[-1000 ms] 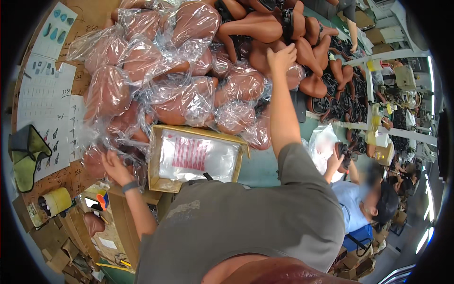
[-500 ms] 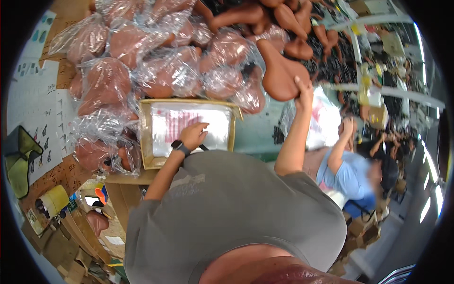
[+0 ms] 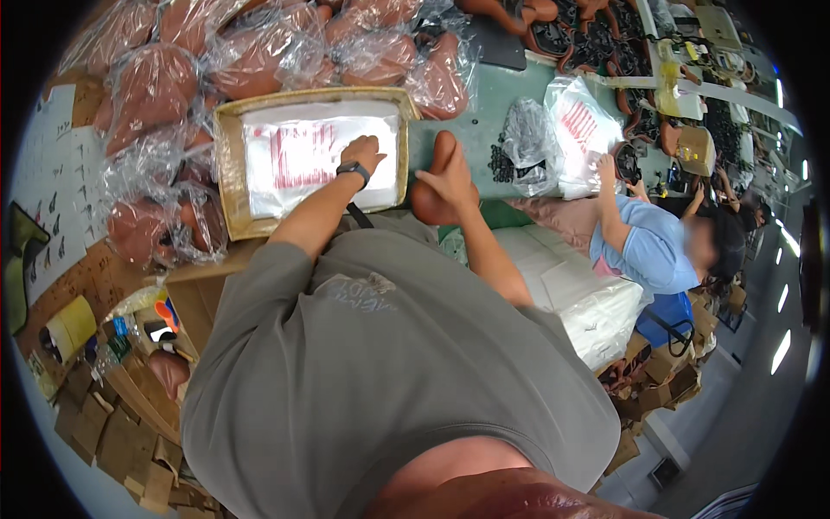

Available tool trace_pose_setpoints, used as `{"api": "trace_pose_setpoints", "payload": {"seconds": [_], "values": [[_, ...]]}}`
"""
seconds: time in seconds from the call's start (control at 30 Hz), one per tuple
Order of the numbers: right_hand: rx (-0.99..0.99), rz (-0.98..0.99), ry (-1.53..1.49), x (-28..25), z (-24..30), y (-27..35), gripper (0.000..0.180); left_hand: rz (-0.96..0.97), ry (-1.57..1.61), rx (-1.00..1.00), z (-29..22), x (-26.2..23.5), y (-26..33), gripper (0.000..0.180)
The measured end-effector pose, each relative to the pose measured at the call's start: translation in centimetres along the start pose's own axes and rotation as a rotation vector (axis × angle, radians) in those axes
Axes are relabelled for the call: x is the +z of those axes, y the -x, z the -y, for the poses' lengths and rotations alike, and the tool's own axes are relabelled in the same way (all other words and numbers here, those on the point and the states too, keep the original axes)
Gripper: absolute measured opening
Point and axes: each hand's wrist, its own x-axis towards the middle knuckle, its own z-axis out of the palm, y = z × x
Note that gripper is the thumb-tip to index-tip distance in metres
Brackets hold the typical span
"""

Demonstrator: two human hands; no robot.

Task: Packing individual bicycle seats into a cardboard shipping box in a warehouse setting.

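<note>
My right hand (image 3: 458, 184) is closed round a brown bicycle saddle (image 3: 443, 154), held close to my body just right of a cardboard box. The saddle's narrow nose points away from me, and my hand and wrist hide part of its wide end. My left hand (image 3: 367, 153), with a dark watch on the wrist, rests on a stack of clear plastic bags (image 3: 298, 156) with red print. Its fingers look apart, with nothing visible in them. Those bags lie inside the shallow, open cardboard box (image 3: 226, 186).
Plastic-wrapped brown saddles (image 3: 156, 82) are heaped behind and left of the box. A clear bag with red print (image 3: 575, 130) lies on the green table (image 3: 488, 130) to the right. Beyond a large white wrapped package (image 3: 566, 290), a co-worker in a blue shirt (image 3: 648, 238) works.
My right hand has brought the saddle from above the table at the right down close to my body. My left hand stays over the bags. The view has shifted.
</note>
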Motion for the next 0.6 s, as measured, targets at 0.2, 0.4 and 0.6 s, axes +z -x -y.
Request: {"api": "trace_pose_setpoints", "payload": {"seconds": [0.2, 0.4, 0.6], "values": [[0.073, -0.027, 0.02, -2.1, 4.2, -1.6, 0.071, -0.21, 0.119, -0.006, 2.4, 3.8, -0.1, 0.024], [0.116, -0.223, -0.223, -6.0, -3.8, 11.3, 0.066, -0.197, 1.005, -0.319, 2.8, 2.6, 3.3, 0.021], [0.82, 0.445, -1.218, -2.9, -4.5, 10.8, 0.059, -0.163, 0.668, -0.179, 5.5, 0.8, 3.8, 0.032]]}}
